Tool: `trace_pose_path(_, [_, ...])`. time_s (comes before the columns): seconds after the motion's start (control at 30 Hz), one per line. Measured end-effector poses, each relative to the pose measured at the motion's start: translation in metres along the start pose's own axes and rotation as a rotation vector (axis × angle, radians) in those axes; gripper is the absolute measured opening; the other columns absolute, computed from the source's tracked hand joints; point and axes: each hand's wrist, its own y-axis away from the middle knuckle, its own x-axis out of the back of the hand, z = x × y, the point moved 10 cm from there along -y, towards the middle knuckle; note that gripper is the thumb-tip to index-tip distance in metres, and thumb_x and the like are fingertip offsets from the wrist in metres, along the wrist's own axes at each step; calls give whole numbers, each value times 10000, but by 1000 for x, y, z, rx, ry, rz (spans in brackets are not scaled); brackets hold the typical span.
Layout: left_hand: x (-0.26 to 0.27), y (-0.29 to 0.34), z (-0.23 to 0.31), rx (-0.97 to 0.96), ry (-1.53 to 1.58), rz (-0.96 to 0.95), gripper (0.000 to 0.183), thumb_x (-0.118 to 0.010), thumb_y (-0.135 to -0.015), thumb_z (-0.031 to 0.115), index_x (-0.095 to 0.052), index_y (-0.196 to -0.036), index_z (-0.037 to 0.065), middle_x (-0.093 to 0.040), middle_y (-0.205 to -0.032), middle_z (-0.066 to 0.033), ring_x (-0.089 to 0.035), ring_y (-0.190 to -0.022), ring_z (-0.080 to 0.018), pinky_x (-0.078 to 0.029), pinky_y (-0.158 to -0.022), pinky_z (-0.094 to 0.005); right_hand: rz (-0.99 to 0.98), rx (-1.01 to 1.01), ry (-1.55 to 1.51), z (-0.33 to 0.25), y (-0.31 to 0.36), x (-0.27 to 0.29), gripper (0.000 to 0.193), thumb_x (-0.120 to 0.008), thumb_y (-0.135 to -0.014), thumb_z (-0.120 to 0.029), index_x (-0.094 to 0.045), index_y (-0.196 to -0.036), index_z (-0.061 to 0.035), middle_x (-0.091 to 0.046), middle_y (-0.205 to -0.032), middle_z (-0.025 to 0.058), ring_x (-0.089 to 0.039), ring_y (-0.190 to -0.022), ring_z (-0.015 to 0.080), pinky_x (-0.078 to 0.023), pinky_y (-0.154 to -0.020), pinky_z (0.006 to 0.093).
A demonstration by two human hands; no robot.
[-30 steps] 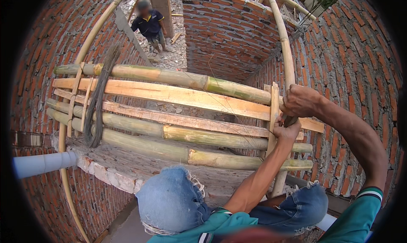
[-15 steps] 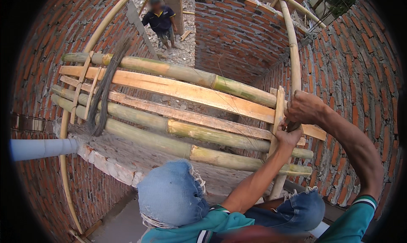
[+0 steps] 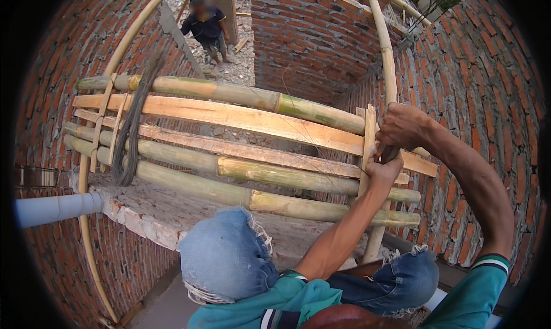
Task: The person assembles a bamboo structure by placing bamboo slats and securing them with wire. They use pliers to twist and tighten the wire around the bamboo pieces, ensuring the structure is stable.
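Observation:
My left hand [image 3: 385, 167] is closed at the right end of a bamboo platform, beside a short upright wooden strip [image 3: 368, 148]. Just above it, my right hand [image 3: 404, 125] makes a fist against the upright bamboo pole [image 3: 385, 65]. Something dark shows between the two hands, but their fingers hide what it is. Thick green bamboo poles [image 3: 321, 182] and sawn wooden planks [image 3: 252, 117] run side by side across the platform. Over its left end hangs a bundle of thin grey wire [image 3: 127, 148].
Rough brick walls [image 3: 470, 99] rise on both sides. Another upright bamboo pole [image 3: 135, 27] stands left. A grey pipe [image 3: 57, 207] juts in near a brick ledge [image 3: 143, 228]. A person [image 3: 205, 27] stands below on rubble. My denim-covered knees are close to the platform.
The view has shifted slightly, so the platform appears a little further left. Both hands stay closed at the same spot by the pole.

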Motion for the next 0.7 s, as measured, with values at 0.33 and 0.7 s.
trace_pose_path(0.33, [2, -19, 6, 56, 20, -47, 178, -539, -913, 131, -714, -889, 110, -696, -829, -35, -650, -777, -188, -582, -809, -386, -124, -54, 12, 6, -2, -4, 119, -837, -776, -247, -742, -803, -181, -728, -710, -24, -756, -767, 161, -590, -711, 336])
trace_pose_path(0.7, [-1, -4, -2, 93, 21, -88, 188, -512, -936, 153, -599, -771, 132, -592, -708, 25, -555, -647, -132, -562, -705, -320, -129, -15, -12, 3, -2, -3, 119, -821, -760, -236, -743, -820, -171, -719, -708, -12, -749, -758, 180, -574, -726, 348])
